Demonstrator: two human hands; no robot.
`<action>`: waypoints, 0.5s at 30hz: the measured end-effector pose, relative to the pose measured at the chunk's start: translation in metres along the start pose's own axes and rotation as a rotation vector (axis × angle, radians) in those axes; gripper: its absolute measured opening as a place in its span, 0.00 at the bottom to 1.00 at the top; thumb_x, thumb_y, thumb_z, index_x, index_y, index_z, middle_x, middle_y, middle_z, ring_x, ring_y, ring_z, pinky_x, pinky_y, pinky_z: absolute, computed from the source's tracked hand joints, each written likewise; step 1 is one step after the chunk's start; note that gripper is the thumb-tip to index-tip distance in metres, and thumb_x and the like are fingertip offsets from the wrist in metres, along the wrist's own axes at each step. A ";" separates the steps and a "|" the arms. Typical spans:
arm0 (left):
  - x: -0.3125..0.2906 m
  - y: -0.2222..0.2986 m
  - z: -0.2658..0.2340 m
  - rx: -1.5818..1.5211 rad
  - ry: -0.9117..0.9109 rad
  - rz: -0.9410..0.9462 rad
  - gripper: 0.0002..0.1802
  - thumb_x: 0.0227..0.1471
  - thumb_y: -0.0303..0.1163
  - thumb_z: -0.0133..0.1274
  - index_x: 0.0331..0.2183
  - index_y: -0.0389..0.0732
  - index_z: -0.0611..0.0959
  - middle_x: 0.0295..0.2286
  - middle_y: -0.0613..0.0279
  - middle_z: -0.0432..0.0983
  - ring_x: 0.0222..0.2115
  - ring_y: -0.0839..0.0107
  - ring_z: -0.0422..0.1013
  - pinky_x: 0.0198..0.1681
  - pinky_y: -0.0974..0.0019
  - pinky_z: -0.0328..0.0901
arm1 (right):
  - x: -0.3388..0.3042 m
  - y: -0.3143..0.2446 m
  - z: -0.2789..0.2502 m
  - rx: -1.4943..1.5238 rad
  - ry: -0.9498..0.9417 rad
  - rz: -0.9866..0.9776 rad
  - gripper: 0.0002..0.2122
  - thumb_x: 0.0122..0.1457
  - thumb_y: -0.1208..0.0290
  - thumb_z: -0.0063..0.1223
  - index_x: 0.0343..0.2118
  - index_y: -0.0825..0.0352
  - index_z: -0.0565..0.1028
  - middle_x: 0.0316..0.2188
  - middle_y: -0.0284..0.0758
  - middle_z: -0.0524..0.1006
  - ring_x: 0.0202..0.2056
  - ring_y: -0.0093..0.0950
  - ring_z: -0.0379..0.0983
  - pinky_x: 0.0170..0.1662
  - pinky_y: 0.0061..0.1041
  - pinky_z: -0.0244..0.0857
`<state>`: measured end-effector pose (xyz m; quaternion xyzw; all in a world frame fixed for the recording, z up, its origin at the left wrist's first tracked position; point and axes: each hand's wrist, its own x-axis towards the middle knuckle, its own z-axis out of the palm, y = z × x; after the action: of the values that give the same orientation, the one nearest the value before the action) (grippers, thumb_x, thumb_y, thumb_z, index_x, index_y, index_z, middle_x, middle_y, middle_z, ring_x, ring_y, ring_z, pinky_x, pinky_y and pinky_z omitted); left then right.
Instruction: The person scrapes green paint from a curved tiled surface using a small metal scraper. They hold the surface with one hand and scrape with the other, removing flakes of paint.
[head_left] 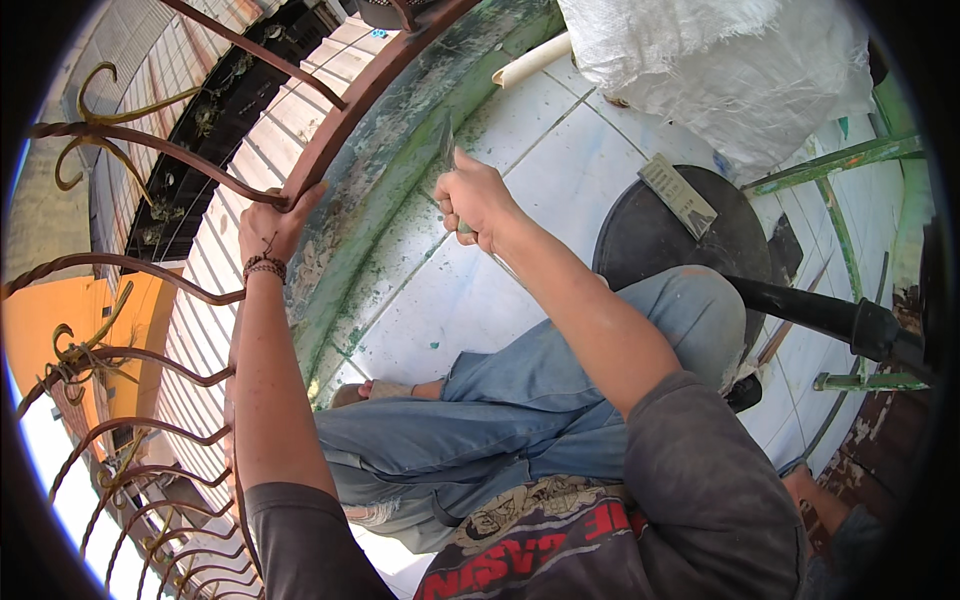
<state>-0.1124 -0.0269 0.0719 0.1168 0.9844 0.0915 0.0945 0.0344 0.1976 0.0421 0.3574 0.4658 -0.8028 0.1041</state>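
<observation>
My left hand (pixel 272 228) is closed round the brown metal rail (pixel 322 150) of a railing, where a twisted bar joins it. My right hand (pixel 476 200) grips a scraper in a fist, its thin metal blade (pixel 447 142) pointing away from me. A little green shows under the fist; the rest of the handle is hidden. The blade is over the green-painted ledge (pixel 385 215), whose coating is worn and flaking. Whether the blade touches it, I cannot tell.
Paint flecks lie on the white tiled floor (pixel 420 290). A flat greyish piece (pixel 678 195) rests on a round black surface (pixel 630 225) near my knee. Beyond are a white woven sack (pixel 720 70), a pale pipe (pixel 530 62) and a green frame (pixel 840 160). Another person's foot (pixel 800 485) shows at lower right.
</observation>
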 end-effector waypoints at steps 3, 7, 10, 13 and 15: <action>0.001 -0.003 0.000 -0.001 -0.002 0.008 0.41 0.40 0.69 0.56 0.31 0.34 0.85 0.22 0.50 0.79 0.29 0.57 0.77 0.35 0.58 0.67 | -0.002 0.004 -0.004 0.024 -0.026 0.020 0.35 0.50 0.78 0.43 0.65 0.53 0.56 0.19 0.31 0.64 0.15 0.21 0.60 0.13 0.22 0.50; 0.002 -0.002 0.001 -0.010 0.006 0.021 0.41 0.40 0.70 0.56 0.31 0.35 0.85 0.22 0.51 0.79 0.29 0.57 0.78 0.35 0.58 0.68 | 0.007 0.010 -0.009 0.086 -0.056 -0.022 0.34 0.51 0.80 0.42 0.65 0.58 0.54 0.20 0.32 0.64 0.17 0.25 0.62 0.17 0.29 0.58; 0.002 -0.001 0.001 -0.018 0.003 0.021 0.41 0.40 0.70 0.56 0.29 0.35 0.85 0.21 0.50 0.79 0.28 0.57 0.78 0.35 0.57 0.68 | 0.010 0.010 -0.005 0.087 -0.048 -0.024 0.34 0.53 0.79 0.42 0.67 0.57 0.53 0.20 0.32 0.64 0.16 0.22 0.60 0.17 0.26 0.57; 0.000 -0.002 0.001 -0.030 0.039 0.040 0.40 0.39 0.70 0.56 0.25 0.35 0.86 0.21 0.48 0.80 0.28 0.55 0.78 0.35 0.56 0.70 | 0.011 0.002 -0.004 0.029 -0.047 -0.021 0.34 0.54 0.79 0.42 0.67 0.61 0.51 0.20 0.32 0.63 0.16 0.22 0.59 0.16 0.27 0.57; 0.002 -0.004 0.003 -0.018 0.039 0.046 0.41 0.39 0.70 0.56 0.26 0.34 0.86 0.22 0.47 0.80 0.28 0.55 0.78 0.36 0.56 0.70 | 0.010 -0.003 -0.002 0.000 0.003 -0.003 0.35 0.54 0.80 0.42 0.67 0.63 0.50 0.20 0.32 0.63 0.16 0.22 0.59 0.16 0.27 0.57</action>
<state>-0.1141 -0.0296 0.0680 0.1367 0.9823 0.1047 0.0740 0.0263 0.2028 0.0368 0.3581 0.4667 -0.8022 0.1021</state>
